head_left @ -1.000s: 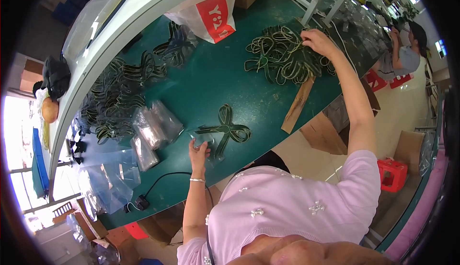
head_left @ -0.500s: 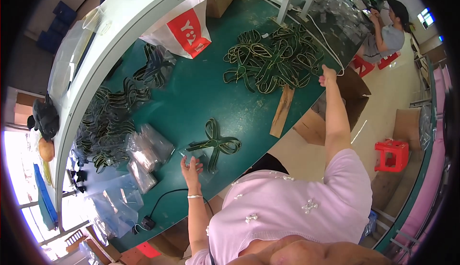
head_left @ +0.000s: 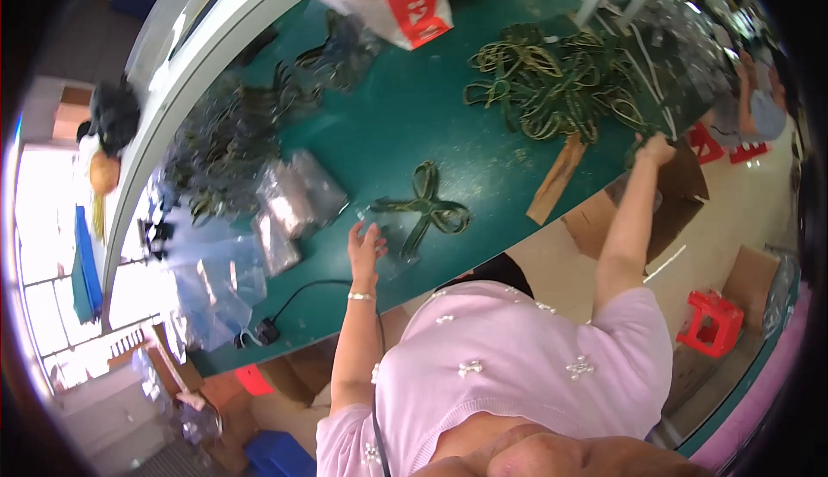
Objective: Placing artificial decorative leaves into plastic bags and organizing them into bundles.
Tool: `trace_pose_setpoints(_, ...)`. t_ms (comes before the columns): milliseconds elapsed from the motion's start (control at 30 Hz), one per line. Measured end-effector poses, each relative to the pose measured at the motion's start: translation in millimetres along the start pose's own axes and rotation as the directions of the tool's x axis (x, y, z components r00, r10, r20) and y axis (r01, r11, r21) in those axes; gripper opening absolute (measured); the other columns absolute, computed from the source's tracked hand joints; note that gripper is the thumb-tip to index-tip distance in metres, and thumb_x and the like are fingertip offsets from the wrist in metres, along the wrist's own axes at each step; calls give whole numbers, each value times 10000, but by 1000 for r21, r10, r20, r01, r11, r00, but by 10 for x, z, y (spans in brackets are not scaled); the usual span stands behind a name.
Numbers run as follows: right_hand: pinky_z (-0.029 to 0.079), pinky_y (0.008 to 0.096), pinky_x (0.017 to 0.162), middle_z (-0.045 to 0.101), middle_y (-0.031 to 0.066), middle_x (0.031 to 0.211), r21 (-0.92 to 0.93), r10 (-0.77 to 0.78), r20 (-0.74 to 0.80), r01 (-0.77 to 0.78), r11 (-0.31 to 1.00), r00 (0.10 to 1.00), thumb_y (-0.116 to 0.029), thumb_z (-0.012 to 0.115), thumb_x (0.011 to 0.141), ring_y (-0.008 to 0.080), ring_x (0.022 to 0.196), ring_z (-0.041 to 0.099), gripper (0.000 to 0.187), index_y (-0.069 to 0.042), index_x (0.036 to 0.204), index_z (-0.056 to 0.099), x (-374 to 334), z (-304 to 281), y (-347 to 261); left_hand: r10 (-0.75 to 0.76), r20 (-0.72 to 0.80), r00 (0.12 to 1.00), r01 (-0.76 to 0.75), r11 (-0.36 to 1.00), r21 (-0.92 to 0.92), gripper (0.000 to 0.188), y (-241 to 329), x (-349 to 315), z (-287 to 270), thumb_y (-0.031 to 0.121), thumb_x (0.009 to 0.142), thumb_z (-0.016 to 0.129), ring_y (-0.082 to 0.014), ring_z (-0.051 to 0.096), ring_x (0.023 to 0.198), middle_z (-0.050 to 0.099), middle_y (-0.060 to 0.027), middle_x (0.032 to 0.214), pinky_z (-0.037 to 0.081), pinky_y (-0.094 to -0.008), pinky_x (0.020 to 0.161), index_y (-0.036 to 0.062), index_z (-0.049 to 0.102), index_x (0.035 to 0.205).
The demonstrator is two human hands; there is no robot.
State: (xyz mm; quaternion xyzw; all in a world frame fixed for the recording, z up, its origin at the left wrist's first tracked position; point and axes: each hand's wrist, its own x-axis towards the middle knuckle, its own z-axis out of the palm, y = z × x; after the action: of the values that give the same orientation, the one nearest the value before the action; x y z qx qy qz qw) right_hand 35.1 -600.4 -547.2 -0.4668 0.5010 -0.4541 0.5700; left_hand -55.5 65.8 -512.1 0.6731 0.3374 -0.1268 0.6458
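Note:
My left hand (head_left: pixel 366 246) is at the table's near edge, its bent fingers on the edge of a clear plastic bag (head_left: pixel 398 257). Beside it, partly over the bag, lies a dark green strap piece with yellowish edging (head_left: pixel 429 205), bent into loops with loose ends. My right arm is stretched out to the far right. There my right hand (head_left: pixel 657 151) has its fingers closed on a dark green strap at the edge of a large heap of similar looped straps (head_left: pixel 561 84). Blur hides the exact grip.
Packs of clear bags (head_left: pixel 289 197) and loose clear film (head_left: pixel 216 291) lie left, before a dark strap pile (head_left: pixel 228 149). A wooden strip (head_left: pixel 556 179) lies below the heap. A white-and-red bag (head_left: pixel 392 7), a curved white frame (head_left: pixel 181 106) and a cardboard box (head_left: pixel 681 184) surround the table. Another person sits far right.
My view has swung, so the table appears higher and further right. My right hand has closed on a strap by the heap. My left hand stays beside the single strap piece.

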Motion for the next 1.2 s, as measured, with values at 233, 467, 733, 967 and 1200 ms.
trace_pose_setpoints(233,495,367,684,632,119,798,-163,227,974,782,601,29,-52,520,924,234,756,643,284,32,1195,518,-2284,-77,-1073,72,135,988,-55,990,-131,427,136,484,239,264,885,685,-136,605,815,628,-64,1001,533,-281,672,45,538,1221)
trace_pose_setpoints(467,454,479,681,625,224,770,217,367,841,869,446,-398,-251,515,963,417,773,607,286,17,1063,508,-4055,533,-1017,97,95,991,-73,971,-230,195,126,577,287,209,910,651,-107,607,762,648,-13,918,508,-245,632,77,579,1034)
trace_pose_setpoints(733,449,457,685,615,201,710,167,326,799,707,687,-505,-285,550,952,396,742,621,358,-63,1216,456,-4508,725,-272,50,81,995,-20,940,-341,224,123,626,268,221,929,637,-124,613,792,664,-45,985,517,-266,677,63,584,1079)
trace_pose_setpoints(967,460,467,797,649,226,944,138,291,836,692,709,-465,-189,575,921,404,922,620,364,-34,1243,506,-4652,743,257,105,158,982,-22,890,-455,263,112,708,215,128,922,637,-163,643,910,665,-66,1054,544,-306,775,44,548,1155)
trace_pose_setpoints(1200,476,432,875,647,224,1075,224,196,841,655,722,-504,-138,606,860,402,1004,607,318,-38,1161,636,-4726,609,531,99,151,983,-20,889,-457,194,131,696,228,94,932,612,-155,649,884,667,-74,1058,578,-322,754,62,518,1100)
